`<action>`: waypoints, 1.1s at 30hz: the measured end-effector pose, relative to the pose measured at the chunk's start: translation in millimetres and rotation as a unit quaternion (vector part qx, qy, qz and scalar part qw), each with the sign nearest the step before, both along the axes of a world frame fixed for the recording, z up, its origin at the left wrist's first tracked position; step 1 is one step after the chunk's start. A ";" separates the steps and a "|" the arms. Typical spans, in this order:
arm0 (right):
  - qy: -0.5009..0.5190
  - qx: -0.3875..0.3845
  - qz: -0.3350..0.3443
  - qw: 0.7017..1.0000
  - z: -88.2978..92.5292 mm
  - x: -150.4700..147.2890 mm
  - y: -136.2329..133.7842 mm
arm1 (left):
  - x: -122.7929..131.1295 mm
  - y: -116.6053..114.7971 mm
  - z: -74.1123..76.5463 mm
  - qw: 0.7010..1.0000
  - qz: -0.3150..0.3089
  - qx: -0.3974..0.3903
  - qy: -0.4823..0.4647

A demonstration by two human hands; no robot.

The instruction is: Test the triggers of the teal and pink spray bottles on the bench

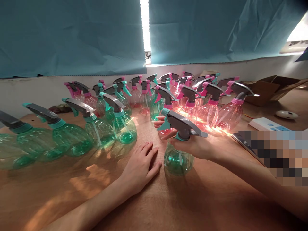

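A green spray bottle [179,162] with a grey-and-teal trigger head is in front of me. My right hand [196,146] is around its neck, just under the trigger head, with fingertips showing past its far left side. I cannot tell whether the bottle's base touches the table. My left hand [144,163] lies palm down on the wooden table [134,211], fingers spread, its thumb close to the bottle and holding nothing. Beyond that hand stands another green spray bottle [125,128], in a row with several more at the left.
Pink spray bottles [231,114] stand in a sunlit cluster at the back right, with green ones among them. Farther right are a cardboard box [262,91], a white computer mouse [286,115], a white power strip [267,124] and a blurred-out flat object. Blue curtains [72,38] hang behind.
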State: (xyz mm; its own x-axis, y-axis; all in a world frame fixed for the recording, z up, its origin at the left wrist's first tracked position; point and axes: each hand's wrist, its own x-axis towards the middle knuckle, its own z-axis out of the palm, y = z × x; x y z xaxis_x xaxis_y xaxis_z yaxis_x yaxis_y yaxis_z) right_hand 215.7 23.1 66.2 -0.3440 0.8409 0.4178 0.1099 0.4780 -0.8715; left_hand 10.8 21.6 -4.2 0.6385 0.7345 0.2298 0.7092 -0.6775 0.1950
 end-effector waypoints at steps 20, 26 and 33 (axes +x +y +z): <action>-0.038 -0.003 -0.013 0.999 4.9 -1.1 1.0 | 0.0 -0.5 -0.3 1.000 0.002 0.006 0.012; -0.048 0.000 -0.016 0.999 2.3 0.3 1.3 | 0.2 -1.0 -0.8 1.000 0.003 0.008 0.013; -0.039 -0.038 -0.018 0.998 3.7 0.7 1.2 | -0.3 1.0 -1.9 1.000 -0.003 0.007 0.006</action>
